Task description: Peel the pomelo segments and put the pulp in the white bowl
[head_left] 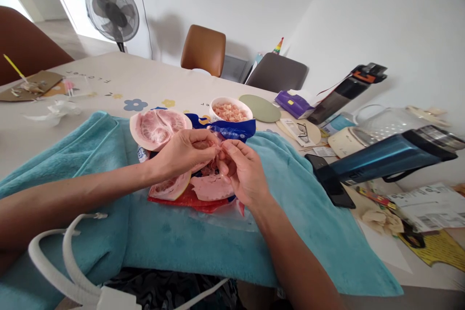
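Note:
My left hand (185, 150) and my right hand (247, 169) meet over the peelings, thumbs and fingertips pinched on a small pinkish piece of pomelo; the fingers partly hide it. Behind my left hand rests a hollow half of pomelo rind (160, 126) with pink pith. Below the hands, more rind pieces (212, 187) and shreds of membrane lie on a red and blue plastic bag (192, 203). A white bowl (215, 117) filled with loose pink pomelo pulp (230, 111) stands just beyond them.
A teal towel (199, 247) is spread under everything. To the right are a phone (332, 184), a blue bottle (385, 152), a dark bottle (341, 94), a purple tissue pack (294, 103) and glasses (302, 133). Crumpled tissue (54, 112) lies left. White cables (67, 256) cross in front.

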Available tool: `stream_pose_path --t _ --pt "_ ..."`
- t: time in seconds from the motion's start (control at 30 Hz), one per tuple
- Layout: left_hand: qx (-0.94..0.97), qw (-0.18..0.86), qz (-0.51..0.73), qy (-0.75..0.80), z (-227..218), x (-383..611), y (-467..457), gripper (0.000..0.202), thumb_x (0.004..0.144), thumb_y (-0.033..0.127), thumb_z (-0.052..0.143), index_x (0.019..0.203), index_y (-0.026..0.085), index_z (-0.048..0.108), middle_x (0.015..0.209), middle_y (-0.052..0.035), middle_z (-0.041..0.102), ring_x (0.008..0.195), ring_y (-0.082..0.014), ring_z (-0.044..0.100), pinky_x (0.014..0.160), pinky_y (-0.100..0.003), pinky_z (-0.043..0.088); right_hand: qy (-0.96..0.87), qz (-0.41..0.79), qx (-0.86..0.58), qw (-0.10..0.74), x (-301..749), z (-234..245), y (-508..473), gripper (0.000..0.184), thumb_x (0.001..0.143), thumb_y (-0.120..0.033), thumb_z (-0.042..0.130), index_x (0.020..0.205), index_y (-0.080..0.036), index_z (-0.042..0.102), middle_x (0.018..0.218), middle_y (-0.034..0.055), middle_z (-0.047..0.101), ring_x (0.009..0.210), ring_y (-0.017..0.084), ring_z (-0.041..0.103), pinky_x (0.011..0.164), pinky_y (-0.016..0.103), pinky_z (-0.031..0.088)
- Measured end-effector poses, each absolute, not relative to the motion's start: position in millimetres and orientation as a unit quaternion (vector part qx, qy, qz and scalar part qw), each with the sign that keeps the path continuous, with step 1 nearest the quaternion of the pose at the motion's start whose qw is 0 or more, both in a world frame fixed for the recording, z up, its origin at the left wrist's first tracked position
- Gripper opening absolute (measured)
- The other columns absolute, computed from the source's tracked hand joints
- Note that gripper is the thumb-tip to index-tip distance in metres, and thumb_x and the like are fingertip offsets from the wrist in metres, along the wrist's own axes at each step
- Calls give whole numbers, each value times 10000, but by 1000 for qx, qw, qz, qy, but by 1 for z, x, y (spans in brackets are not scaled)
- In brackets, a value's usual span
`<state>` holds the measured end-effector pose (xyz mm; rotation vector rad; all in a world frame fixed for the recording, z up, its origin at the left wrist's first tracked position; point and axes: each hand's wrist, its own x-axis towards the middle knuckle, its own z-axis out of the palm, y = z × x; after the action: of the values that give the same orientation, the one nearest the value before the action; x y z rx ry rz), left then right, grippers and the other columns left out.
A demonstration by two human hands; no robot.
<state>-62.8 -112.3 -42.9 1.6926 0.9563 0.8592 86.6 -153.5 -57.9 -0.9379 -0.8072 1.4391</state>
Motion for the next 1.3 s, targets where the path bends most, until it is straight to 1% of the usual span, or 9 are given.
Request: stream_pose_path --t 0.13,0.23,0.33,0.5,0.67,0.87,0.97,1.13,1.3 --pt "715 474 355 373 -44 -62 -117 109 783 231 594 730 169 667 696 8 653 625 -94 576 562 -181 440 -342 590 -420 599 84 -61 -152 167 750 -295 712 741 -177 594 568 -56 576 395 52 471 321 165 336" --pt "715 493 352 349 -44 -61 -120 139 804 237 576 720 169 664 691 12 642 601 -87 584 542 -174 445 -347 583 -432 594 84 -62 -152 160 759 -302 698 741 -183 592 510 -65 551 369 56 452 323 172 334" --pt "711 495 357 350 -44 -60 -122 141 801 246 579 716 170 663 706 7 649 613 -92 602 550 -177 463 -350 572 -443 594 84 -62 -152 170 758 -312 698 743 -186 586 513 -62 562 369 58 457 330 178 337" --pt "695 535 342 337 -47 -60 -123 135 808 263 583 768 176 677 724 -1 662 662 -112 627 587 -194 489 -349 553 -465 597 80 -64 -151 165 767 -312 682 745 -194 569 468 -67 544 359 69 460 338 183 333" --pt "704 512 338 357 -49 -62 -124 116 774 267 615 748 176 681 682 8 641 603 -96 568 548 -191 445 -318 571 -463 599 83 -67 -149 193 741 -311 702 699 -194 554 478 -68 527 372 62 444 345 183 325" --pt "671 541 346 370 -37 -59 -128 96 735 268 663 692 183 673 657 13 617 599 -91 539 537 -190 423 -276 600 -450 601 93 -69 -142 226 709 -299 725 647 -184 541 494 -62 503 410 55 412 351 181 290" --pt "615 600 358 366 -32 -60 -122 108 728 268 687 669 185 652 660 16 618 588 -83 543 538 -185 437 -264 643 -419 584 96 -69 -139 218 718 -295 717 634 -173 556 514 -55 510 437 53 412 370 183 292" --pt "505 707 329 371 -32 -65 -109 192 685 324 762 665 194 623 641 3 622 497 -81 510 423 -187 381 -252 702 -388 541 100 -68 -138 184 764 -291 676 679 -171 565 529 -51 532 427 51 398 387 181 305" --pt "437 758 310 371 -32 -66 -106 174 678 300 771 684 204 625 613 8 623 513 -102 554 475 -207 456 -250 735 -357 520 102 -63 -140 180 814 -318 641 733 -174 568 586 -47 554 424 49 412 364 171 304"
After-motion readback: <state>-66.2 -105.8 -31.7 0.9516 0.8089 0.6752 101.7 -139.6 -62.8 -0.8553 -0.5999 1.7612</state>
